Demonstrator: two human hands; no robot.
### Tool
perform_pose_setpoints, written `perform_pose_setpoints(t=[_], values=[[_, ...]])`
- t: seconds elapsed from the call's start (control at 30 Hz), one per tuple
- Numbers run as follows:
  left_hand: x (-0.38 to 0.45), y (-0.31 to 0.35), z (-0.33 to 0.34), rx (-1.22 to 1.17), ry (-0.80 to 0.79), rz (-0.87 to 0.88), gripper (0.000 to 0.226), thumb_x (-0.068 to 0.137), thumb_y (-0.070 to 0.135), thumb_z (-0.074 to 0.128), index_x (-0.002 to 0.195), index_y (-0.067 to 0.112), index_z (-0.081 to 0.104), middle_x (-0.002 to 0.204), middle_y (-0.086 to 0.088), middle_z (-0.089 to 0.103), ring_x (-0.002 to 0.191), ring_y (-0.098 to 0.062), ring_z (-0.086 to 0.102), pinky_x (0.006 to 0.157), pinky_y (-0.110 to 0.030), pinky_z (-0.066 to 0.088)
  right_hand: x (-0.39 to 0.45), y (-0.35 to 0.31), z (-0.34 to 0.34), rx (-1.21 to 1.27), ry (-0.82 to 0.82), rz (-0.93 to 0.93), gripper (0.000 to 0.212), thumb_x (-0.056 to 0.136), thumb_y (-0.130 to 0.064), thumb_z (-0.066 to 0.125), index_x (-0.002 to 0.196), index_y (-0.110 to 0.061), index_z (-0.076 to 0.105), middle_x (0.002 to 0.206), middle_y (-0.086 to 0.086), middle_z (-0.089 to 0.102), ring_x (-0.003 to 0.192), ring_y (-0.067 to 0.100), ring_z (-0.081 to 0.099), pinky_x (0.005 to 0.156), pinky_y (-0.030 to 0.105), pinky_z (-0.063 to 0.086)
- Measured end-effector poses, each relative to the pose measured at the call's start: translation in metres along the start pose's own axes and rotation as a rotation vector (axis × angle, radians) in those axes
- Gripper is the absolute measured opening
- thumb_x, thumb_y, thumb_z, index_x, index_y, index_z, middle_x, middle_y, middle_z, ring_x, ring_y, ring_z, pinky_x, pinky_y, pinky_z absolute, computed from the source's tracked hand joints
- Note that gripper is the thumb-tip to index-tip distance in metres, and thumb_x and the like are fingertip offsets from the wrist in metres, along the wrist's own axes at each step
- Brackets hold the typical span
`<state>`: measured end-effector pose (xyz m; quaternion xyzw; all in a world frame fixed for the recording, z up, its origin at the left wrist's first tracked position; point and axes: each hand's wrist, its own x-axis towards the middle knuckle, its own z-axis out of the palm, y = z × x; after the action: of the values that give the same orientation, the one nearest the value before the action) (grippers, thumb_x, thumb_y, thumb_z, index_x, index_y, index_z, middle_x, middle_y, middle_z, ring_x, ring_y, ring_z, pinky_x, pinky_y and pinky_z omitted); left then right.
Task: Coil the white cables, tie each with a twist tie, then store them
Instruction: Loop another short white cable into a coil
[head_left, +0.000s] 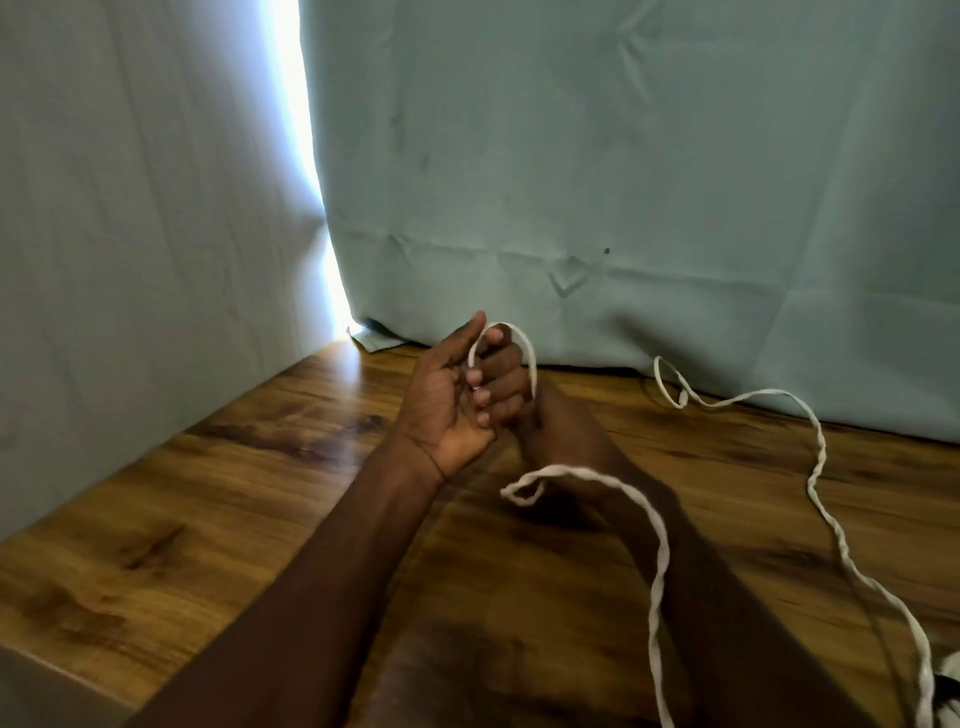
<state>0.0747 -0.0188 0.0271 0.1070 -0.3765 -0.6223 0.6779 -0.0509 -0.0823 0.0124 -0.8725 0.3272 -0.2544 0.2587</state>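
Observation:
A long white cable (660, 566) lies loosely across the wooden table (218, 499). My left hand (457, 395) is raised palm up, fingers curled round a small loop of the cable that arches over its fingertips. Just behind and to the right, my right hand (561, 431) grips the same loop's lower part; its fingers are mostly hidden. From the hands one strand runs down past my right forearm to the bottom edge. Another stretch snakes along the back right of the table.
A pale green curtain (623, 182) hangs close behind the table, with a bright gap of light (311, 156) at its left. A white and black object (948, 686) shows partly at the bottom right edge.

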Motion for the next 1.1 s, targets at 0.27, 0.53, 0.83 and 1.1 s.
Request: perform_pose_setpoints(t=[0.27, 0.53, 0.83, 1.1], values=[[0.035, -0.005, -0.02, 0.529, 0.338, 0.14, 0.05, 0.111, 0.041, 0.034, 0.125, 0.005, 0.065, 0.129, -0.015, 0.071, 0.124, -0.028, 0.066, 0.11, -0.047, 0.047, -0.015, -0.014, -0.002, 0.331, -0.565, 0.23, 0.024, 0.097, -0.031, 0.072, 0.101, -0.007, 0.07, 0.076, 0.005, 0.069, 0.049, 0.01, 0.063, 0.043, 0.021, 0.046], [0.021, 0.007, -0.036, 1.075, 0.357, -0.008, 0.051, 0.112, 0.03, 0.039, 0.108, -0.012, 0.069, 0.096, -0.026, 0.076, 0.081, -0.032, 0.075, 0.07, -0.036, 0.061, -0.016, 0.003, -0.05, 0.566, -0.661, 0.143, 0.031, 0.096, -0.017, 0.07, 0.125, -0.006, 0.071, 0.07, 0.003, 0.067, 0.055, 0.013, 0.062, 0.048, 0.021, 0.049], [0.014, 0.012, -0.03, 1.169, 0.23, -0.154, 0.045, 0.084, 0.039, 0.05, 0.069, 0.0, 0.068, 0.049, -0.013, 0.049, 0.035, -0.017, 0.036, 0.036, -0.019, 0.024, -0.014, 0.029, -0.049, 1.224, -0.421, 0.122, 0.044, 0.09, -0.034, 0.062, 0.12, -0.005, 0.074, 0.065, -0.004, 0.052, 0.05, 0.005, 0.046, 0.043, 0.017, 0.04], [0.014, 0.017, -0.029, 0.534, -0.056, -0.448, 0.043, 0.102, 0.029, 0.041, 0.083, 0.001, 0.067, 0.063, -0.006, 0.041, 0.051, -0.01, 0.04, 0.041, -0.021, 0.031, 0.005, 0.026, -0.032, 1.045, 0.257, 0.195, 0.024, 0.098, -0.029, 0.067, 0.091, -0.007, 0.071, 0.058, -0.001, 0.05, 0.039, 0.005, 0.033, 0.034, 0.016, 0.025]])
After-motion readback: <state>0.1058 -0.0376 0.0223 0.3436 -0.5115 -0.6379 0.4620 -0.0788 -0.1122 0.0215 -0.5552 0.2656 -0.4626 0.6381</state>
